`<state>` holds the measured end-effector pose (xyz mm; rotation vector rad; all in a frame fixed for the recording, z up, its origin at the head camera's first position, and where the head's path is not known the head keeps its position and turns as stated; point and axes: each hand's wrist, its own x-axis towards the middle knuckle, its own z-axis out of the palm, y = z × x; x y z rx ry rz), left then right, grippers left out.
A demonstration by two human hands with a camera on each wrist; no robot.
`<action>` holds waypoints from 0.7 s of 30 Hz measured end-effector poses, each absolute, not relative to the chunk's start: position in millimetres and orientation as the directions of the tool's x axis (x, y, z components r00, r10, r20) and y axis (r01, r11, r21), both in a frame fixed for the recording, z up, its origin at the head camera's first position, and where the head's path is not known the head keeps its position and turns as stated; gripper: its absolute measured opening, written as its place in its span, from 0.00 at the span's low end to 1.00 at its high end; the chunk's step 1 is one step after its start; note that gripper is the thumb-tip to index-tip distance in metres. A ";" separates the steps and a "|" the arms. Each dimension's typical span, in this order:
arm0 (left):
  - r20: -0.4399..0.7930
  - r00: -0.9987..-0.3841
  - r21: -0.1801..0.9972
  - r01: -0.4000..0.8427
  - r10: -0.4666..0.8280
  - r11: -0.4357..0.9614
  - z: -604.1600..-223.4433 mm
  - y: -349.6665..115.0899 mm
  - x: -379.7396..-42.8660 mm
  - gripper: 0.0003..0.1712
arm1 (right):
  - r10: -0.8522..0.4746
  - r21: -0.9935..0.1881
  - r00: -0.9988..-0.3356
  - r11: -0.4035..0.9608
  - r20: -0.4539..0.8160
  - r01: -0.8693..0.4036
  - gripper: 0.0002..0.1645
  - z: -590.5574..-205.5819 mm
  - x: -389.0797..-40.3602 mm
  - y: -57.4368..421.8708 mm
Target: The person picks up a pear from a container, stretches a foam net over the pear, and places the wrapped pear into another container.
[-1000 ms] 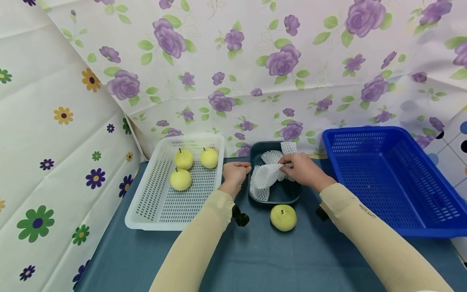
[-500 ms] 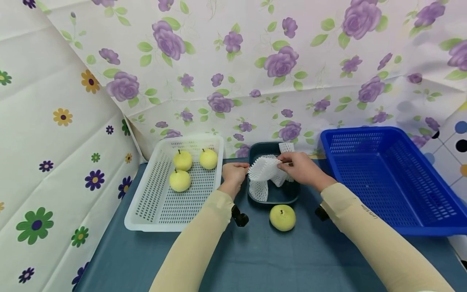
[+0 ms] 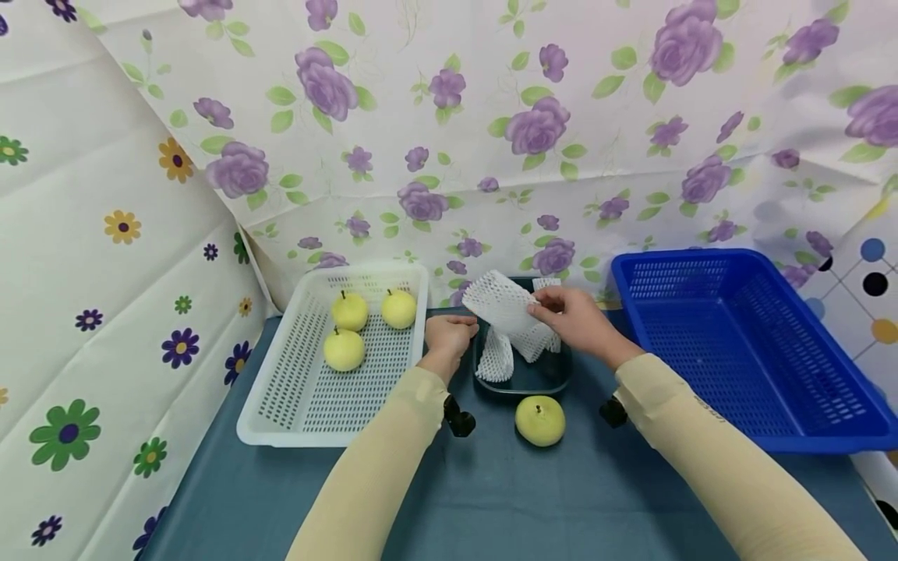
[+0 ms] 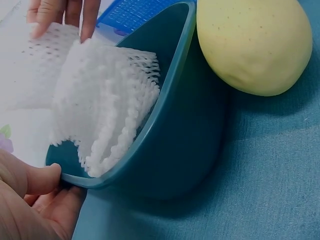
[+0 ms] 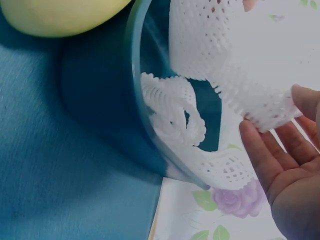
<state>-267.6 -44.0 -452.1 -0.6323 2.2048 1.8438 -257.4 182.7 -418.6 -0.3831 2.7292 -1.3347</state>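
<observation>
My right hand (image 3: pixel 574 315) pinches one end of a white foam net sleeve (image 3: pixel 500 301), raised over a small dark teal bin (image 3: pixel 526 385). In the right wrist view, the thumb and fingers (image 5: pixel 295 150) grip the sleeve's lower edge. More foam net sleeves lie inside the bin, one of them (image 3: pixel 496 360) at its left side. My left hand (image 3: pixel 449 341) holds the bin's left rim, thumb over the edge and fingers below, as the left wrist view shows. A yellow-green pear (image 3: pixel 540 421) sits on the table just in front of the bin.
A white perforated basket (image 3: pixel 330 397) with three pears (image 3: pixel 344 350) stands on the left. On the right is a blue perforated basket (image 3: pixel 730 351). Flowered sheets (image 3: pixel 421 132) hang behind and at the left of the blue-covered table (image 3: pixel 491 499).
The right hand has lifted the foam net sleeve up from the bin, and its free end has swung up and to the left. The left hand keeps its hold on the rim.
</observation>
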 end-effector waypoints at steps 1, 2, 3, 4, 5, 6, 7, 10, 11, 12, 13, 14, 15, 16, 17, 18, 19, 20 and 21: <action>-0.417 -0.890 0.889 -0.442 -0.185 0.121 -451.6 -44.4 -267.1 0.10 | -0.250 -0.801 -0.967 0.570 0.043 -0.183 0.19 -417.6 -257.2 182.5; -0.420 -0.890 0.891 -0.442 -0.176 0.107 -450.9 -44.7 -266.6 0.12 | -0.240 -0.816 -0.969 0.550 0.050 -0.179 0.19 -416.9 -257.2 182.4; -0.422 -0.891 0.892 -0.441 -0.167 0.099 -450.5 -45.1 -266.3 0.13 | -0.230 -0.831 -0.972 0.529 0.057 -0.174 0.20 -416.6 -257.3 182.4; -0.423 -0.891 0.892 -0.441 -0.164 0.096 -449.8 -45.4 -265.9 0.12 | -0.220 -0.844 -0.973 0.509 0.064 -0.171 0.20 -416.3 -257.4 182.4; -0.423 -0.891 0.892 -0.441 -0.164 0.100 -449.3 -45.6 -265.7 0.12 | -0.210 -0.856 -0.975 0.490 0.071 -0.168 0.20 -415.7 -257.4 182.4; -0.422 -0.892 0.891 -0.442 -0.164 0.108 -449.1 -45.7 -265.7 0.11 | -0.197 -0.867 -0.977 0.471 0.078 -0.164 0.20 -415.2 -257.5 182.4; -0.420 -0.892 0.890 -0.441 -0.167 0.117 -449.1 -45.4 -265.7 0.10 | -0.184 -0.876 -0.979 0.455 0.085 -0.162 0.20 -415.7 -258.0 182.6; -0.407 -0.894 0.885 -0.437 -0.189 0.160 -448.9 -43.9 -266.4 0.06 | -0.149 -0.899 -0.985 0.412 0.092 -0.146 0.20 -415.1 -258.2 182.6; -0.401 -0.894 0.883 -0.435 -0.198 0.177 -448.7 -43.1 -266.8 0.06 | -0.139 -0.907 -0.986 0.397 0.093 -0.141 0.21 -414.6 -258.2 182.5; -0.398 -0.894 0.879 -0.436 -0.205 0.194 -448.1 -42.1 -267.2 0.05 | -0.130 -0.914 -0.987 0.381 0.094 -0.137 0.21 -414.0 -258.0 182.4; -0.396 -0.893 0.874 -0.438 -0.212 0.209 -447.1 -41.2 -267.4 0.04 | -0.124 -0.919 -0.988 0.371 0.097 -0.137 0.22 -413.2 -257.7 182.2; -0.395 -0.893 0.869 -0.440 -0.217 0.227 -445.8 -40.0 -267.4 0.04 | -0.117 -0.924 -0.988 0.358 0.100 -0.136 0.22 -411.7 -256.9 181.9; -0.396 -0.892 0.862 -0.443 -0.220 0.246 -444.1 -39.0 -267.2 0.04 | -0.116 -0.927 -0.988 0.349 0.107 -0.141 0.23 -410.4 -256.0 181.7; -0.395 -0.892 0.857 -0.443 -0.218 0.262 -441.6 -37.9 -266.9 0.06 | -0.116 -0.928 -0.987 0.341 0.114 -0.147 0.23 -409.1 -255.0 181.4; -0.392 -0.894 0.854 -0.441 -0.215 0.275 -438.5 -36.8 -266.2 0.07 | -0.111 -0.931 -0.987 0.333 0.120 -0.151 0.23 -407.1 -253.9 180.8; -0.385 -0.899 0.855 -0.432 -0.209 0.286 -434.7 -35.6 -265.1 0.10 | -0.107 -0.933 -0.986 0.325 0.128 -0.157 0.23 -405.2 -252.7 180.2; -0.368 -0.907 0.860 -0.416 -0.205 0.295 -430.5 -34.3 -263.7 0.12 | -0.105 -0.934 -0.985 0.318 0.137 -0.163 0.22 -403.1 -251.6 179.5; -0.350 -0.915 0.868 -0.397 -0.199 0.300 -425.9 -33.0 -262.2 0.13 | -0.104 -0.936 -0.984 0.310 0.142 -0.168 0.21 -400.8 -250.2 178.8; -0.328 -0.924 0.877 -0.375 -0.194 0.301 -420.7 -31.8 -260.2 0.15 | -0.101 -0.937 -0.983 0.302 0.151 -0.175 0.21 -398.8 -248.9 178.1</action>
